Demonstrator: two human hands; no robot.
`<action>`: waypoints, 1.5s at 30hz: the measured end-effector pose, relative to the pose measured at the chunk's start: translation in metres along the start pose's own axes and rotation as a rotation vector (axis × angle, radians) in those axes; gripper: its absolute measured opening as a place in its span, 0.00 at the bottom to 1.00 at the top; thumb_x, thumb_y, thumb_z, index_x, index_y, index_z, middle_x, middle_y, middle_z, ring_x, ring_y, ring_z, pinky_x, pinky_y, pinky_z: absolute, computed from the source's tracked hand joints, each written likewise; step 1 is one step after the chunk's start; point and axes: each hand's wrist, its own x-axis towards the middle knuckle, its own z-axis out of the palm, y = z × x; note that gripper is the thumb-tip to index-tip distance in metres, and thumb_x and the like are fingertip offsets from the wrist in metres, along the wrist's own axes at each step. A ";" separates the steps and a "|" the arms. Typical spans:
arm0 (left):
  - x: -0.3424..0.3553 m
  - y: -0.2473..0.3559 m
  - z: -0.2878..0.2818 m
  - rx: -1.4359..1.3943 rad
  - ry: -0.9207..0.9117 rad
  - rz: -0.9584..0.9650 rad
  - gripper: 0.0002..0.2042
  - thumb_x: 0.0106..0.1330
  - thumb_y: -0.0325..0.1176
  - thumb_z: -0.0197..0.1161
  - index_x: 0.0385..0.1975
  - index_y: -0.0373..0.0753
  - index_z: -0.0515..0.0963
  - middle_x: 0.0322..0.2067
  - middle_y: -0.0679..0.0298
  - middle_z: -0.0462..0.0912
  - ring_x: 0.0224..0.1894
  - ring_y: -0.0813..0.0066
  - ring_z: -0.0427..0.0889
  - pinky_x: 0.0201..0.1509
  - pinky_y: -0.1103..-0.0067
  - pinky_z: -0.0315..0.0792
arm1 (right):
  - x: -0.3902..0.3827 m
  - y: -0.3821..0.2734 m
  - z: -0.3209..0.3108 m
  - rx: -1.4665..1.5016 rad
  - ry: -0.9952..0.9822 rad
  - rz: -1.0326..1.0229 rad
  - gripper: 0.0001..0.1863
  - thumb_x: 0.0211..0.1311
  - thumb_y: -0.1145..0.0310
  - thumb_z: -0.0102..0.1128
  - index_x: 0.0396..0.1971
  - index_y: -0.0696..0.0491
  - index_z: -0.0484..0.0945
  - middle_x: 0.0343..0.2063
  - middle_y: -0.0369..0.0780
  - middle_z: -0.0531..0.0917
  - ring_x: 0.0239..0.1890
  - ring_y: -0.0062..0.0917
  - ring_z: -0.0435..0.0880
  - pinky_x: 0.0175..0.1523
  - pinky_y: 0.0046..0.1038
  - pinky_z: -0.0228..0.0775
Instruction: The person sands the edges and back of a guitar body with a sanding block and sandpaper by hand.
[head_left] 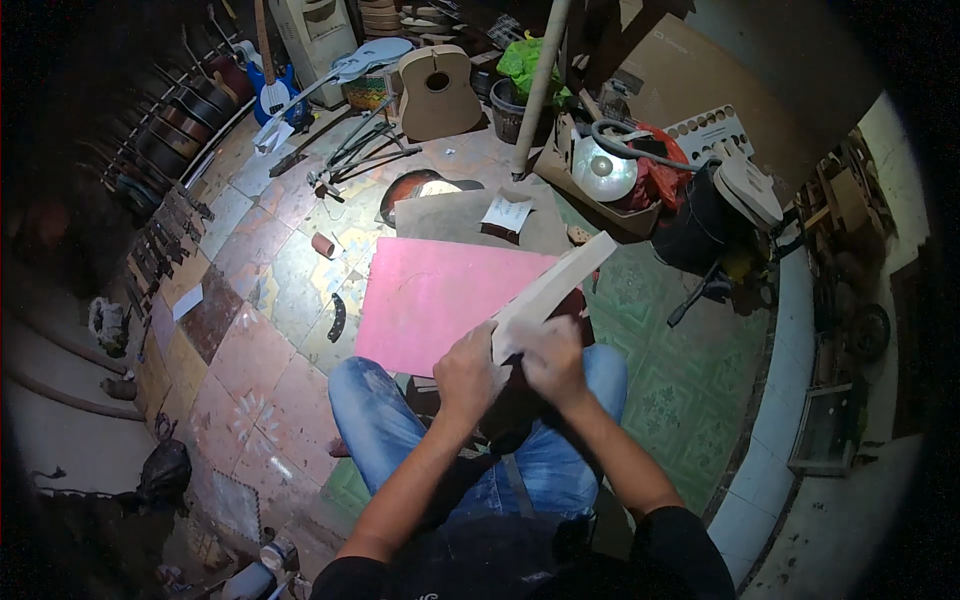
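Pale wooden neck blank (552,285) gripped by two hands: left hand (468,372), right hand (552,362).

pink board (440,300), unfinished guitar body (437,93), blue guitar (272,92), green bag (527,62)

**One camera on your head, looking down**

You see from a camera on your head. It looks down at your lap and the tiled floor (280,260). Your knees are very close. The picture is wide and round, so straight lines bend near the edges.
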 end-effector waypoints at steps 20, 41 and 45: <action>0.003 0.003 0.006 -0.042 0.035 0.010 0.25 0.47 0.36 0.78 0.48 0.46 0.80 0.31 0.56 0.86 0.36 0.52 0.87 0.36 0.61 0.79 | 0.016 0.022 -0.003 -0.094 0.057 0.164 0.19 0.48 0.83 0.58 0.40 0.55 0.89 0.43 0.39 0.90 0.37 0.38 0.80 0.46 0.37 0.70; 0.003 0.001 -0.001 0.000 0.014 0.024 0.29 0.44 0.31 0.78 0.50 0.43 0.78 0.36 0.57 0.86 0.38 0.54 0.87 0.37 0.63 0.80 | 0.014 -0.036 -0.009 -0.041 -0.052 0.045 0.19 0.53 0.79 0.58 0.43 0.49 0.90 0.44 0.37 0.90 0.35 0.36 0.78 0.43 0.36 0.69; 0.003 0.011 0.005 -0.009 -0.002 0.042 0.29 0.44 0.34 0.80 0.50 0.44 0.79 0.36 0.57 0.86 0.38 0.54 0.87 0.37 0.62 0.80 | 0.015 0.045 -0.010 -0.130 0.103 0.191 0.20 0.51 0.81 0.56 0.41 0.48 0.90 0.43 0.35 0.90 0.33 0.36 0.77 0.43 0.37 0.69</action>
